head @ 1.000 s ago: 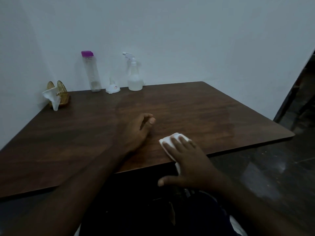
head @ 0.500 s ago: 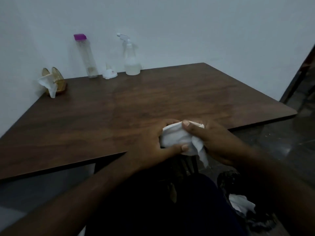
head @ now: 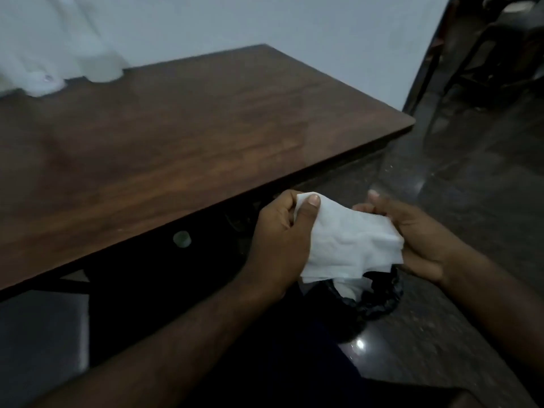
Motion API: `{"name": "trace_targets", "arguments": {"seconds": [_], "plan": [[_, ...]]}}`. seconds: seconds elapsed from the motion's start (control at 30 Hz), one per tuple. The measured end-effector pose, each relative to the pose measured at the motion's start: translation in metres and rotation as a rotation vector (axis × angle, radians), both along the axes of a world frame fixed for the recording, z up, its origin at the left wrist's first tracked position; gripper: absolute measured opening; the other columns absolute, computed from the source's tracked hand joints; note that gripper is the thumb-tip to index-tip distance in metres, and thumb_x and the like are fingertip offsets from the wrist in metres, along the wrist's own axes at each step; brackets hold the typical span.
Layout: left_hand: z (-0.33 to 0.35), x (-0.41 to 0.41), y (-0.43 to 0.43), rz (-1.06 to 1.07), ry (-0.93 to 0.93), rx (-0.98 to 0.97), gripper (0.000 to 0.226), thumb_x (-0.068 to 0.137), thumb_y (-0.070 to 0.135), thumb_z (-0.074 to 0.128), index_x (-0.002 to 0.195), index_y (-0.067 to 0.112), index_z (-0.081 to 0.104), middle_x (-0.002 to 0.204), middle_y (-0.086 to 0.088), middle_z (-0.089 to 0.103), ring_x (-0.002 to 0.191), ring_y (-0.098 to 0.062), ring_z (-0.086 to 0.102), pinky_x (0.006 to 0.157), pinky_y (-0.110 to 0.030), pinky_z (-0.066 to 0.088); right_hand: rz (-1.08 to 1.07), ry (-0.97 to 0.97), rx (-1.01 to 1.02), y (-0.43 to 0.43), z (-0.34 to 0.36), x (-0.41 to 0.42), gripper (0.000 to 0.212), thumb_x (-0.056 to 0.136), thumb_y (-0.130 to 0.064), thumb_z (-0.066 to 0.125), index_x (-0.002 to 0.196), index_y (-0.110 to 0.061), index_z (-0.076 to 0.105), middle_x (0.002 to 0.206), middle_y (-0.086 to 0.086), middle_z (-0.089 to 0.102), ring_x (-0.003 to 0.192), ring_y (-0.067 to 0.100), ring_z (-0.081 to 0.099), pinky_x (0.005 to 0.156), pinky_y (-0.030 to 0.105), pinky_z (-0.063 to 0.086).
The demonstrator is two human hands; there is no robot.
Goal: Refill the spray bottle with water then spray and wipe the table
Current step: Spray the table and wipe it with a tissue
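- No word, label, brand or number can be read anywhere; the view is dim and smeared.
- The white object (head: 44, 81) at the back of the bench (head: 206, 128) carries one small dark mark, too blurred to read.

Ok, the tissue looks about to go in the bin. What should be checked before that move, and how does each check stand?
1. Tissue held firmly: left hand pinches one end under the thumb, right hand holds the other. Ok.
2. Tissue above the bin: its lower edge hangs over the opening. Ok.
3. Bin open, with a black liner: ok.
4. Room left in the bin: white paper already lies inside, depth hidden. Cannot tell.
5. Tissue clear of the table: held off its near edge. Ok.
6. Spray bottle upright at the back: too blurred. Cannot tell.
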State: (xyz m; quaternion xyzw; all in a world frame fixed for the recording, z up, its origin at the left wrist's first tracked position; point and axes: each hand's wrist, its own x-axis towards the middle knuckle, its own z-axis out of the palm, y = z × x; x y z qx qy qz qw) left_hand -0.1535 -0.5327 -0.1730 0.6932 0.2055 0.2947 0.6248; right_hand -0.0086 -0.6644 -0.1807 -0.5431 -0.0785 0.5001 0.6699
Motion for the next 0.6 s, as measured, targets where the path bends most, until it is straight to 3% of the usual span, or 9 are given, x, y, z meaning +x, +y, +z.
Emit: {"name": "trace_targets", "arguments": {"seconds": [0.07, 0.13, 0.23, 0.37, 0.43, 0.5, 0.6], "plan": [[-0.022, 0.025, -0.014, -0.009, 0.064, -0.104, 0.019, 0.098, 0.023, 0.053, 0.092, 0.011, 0.066, 0.088, -0.008, 0.072, 0.086, -0.025, 0.069, 0.075, -0.037, 0.057, -0.017, -0.017, -0.075, -0.021, -0.018, 0.018, 0.043, 0.086, -0.044, 0.059, 0.101, -0.005, 0.068, 0.096, 0.015, 0.070, 0.081, 0.027, 0.066, 0.069, 0.034, 0.056], [-0.052, 0.053, -0.028, -0.017, 0.180, -0.203, 0.018, 0.098, 0.023, 0.053, 0.091, 0.010, 0.064, 0.090, -0.010, 0.072, 0.086, -0.025, 0.069, 0.075, -0.038, 0.056, -0.052, -0.086, -0.171, -0.040, -0.043, 0.036, 0.030, 0.089, -0.025, 0.062, 0.110, -0.004, 0.067, 0.104, 0.016, 0.069, 0.085, 0.025, 0.067, 0.070, 0.033, 0.057], [-0.103, 0.095, -0.039, -0.041, 0.374, -0.297, 0.010, 0.096, 0.015, 0.051, 0.093, 0.017, 0.060, 0.092, -0.005, 0.068, 0.083, -0.019, 0.064, 0.067, -0.029, 0.052, -0.193, -0.214, -0.352, -0.056, -0.089, 0.060, 0.023, 0.088, 0.002, 0.063, 0.108, -0.007, 0.065, 0.098, 0.013, 0.069, 0.073, 0.020, 0.066, 0.057, 0.027, 0.058], [-0.167, 0.139, -0.047, -0.097, 0.607, -0.240, 0.028, 0.095, 0.005, 0.044, 0.112, 0.025, 0.056, 0.112, -0.001, 0.054, 0.090, -0.014, 0.054, 0.063, -0.022, 0.041, -0.305, -0.235, -0.444, -0.072, -0.162, 0.098, 0.029, 0.087, 0.003, 0.067, 0.114, -0.007, 0.062, 0.100, 0.012, 0.068, 0.065, 0.014, 0.066, 0.052, 0.024, 0.055], [-0.190, 0.157, -0.050, -0.106, 0.693, -0.188, 0.035, 0.094, 0.001, 0.041, 0.113, 0.025, 0.057, 0.109, 0.002, 0.048, 0.082, -0.005, 0.047, 0.060, -0.018, 0.037, -0.343, -0.211, -0.479, -0.081, -0.200, 0.114, 0.030, 0.086, 0.001, 0.069, 0.114, -0.010, 0.063, 0.106, 0.015, 0.068, 0.069, 0.017, 0.066, 0.054, 0.026, 0.055], [-0.210, 0.171, -0.050, -0.106, 0.766, -0.183, 0.038, 0.090, -0.003, 0.037, 0.108, 0.022, 0.060, 0.104, 0.000, 0.049, 0.079, -0.008, 0.048, 0.061, -0.021, 0.040, -0.381, -0.181, -0.523, -0.086, -0.228, 0.126, 0.034, 0.084, 0.002, 0.069, 0.114, -0.013, 0.063, 0.111, 0.017, 0.068, 0.079, 0.026, 0.067, 0.062, 0.033, 0.056], [-0.244, 0.190, -0.055, -0.152, 0.870, -0.269, 0.035, 0.088, -0.002, 0.038, 0.085, 0.018, 0.066, 0.102, -0.010, 0.064, 0.087, -0.026, 0.061, 0.074, -0.030, 0.052, -0.387, -0.136, -0.592, -0.092, -0.264, 0.139, 0.041, 0.083, 0.007, 0.067, 0.119, -0.012, 0.062, 0.112, 0.019, 0.068, 0.086, 0.030, 0.066, 0.062, 0.034, 0.057]]}}
